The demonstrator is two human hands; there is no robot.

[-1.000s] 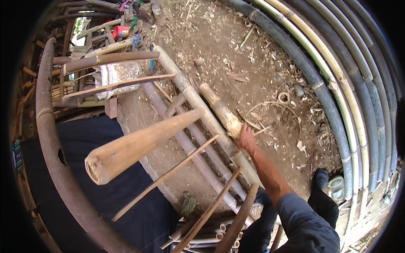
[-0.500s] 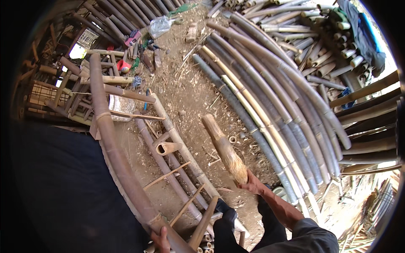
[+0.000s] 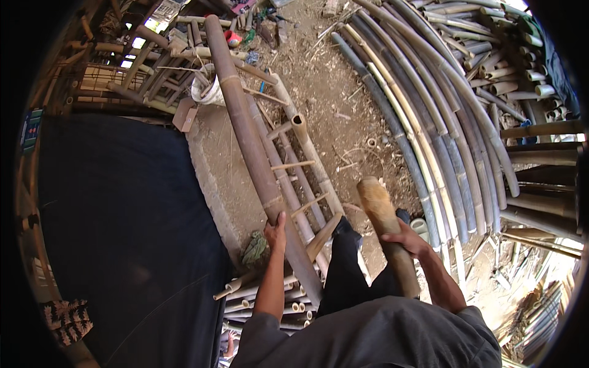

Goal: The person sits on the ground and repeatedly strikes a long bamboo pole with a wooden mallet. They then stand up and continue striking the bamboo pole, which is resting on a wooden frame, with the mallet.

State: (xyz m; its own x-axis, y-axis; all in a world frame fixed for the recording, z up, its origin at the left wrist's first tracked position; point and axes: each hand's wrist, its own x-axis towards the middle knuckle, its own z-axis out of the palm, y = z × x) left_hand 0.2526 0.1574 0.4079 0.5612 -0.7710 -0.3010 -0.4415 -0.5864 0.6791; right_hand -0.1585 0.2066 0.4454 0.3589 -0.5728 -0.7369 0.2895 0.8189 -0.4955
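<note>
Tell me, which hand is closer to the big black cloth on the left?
Left. The left hand holds the brown bamboo pole, just right of the black cloth. The right hand grips the thick wooden piece, much farther to the cloth's right.

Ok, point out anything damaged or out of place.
Pale scraps litter the dirt ground, untidily scattered. The thick wooden piece in the right hand looks patchy near its top, perhaps worn.

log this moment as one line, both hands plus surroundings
left hand: on brown bamboo pole | right hand: gripping wooden club | left side: black cloth | right side: row of bamboo poles
</note>
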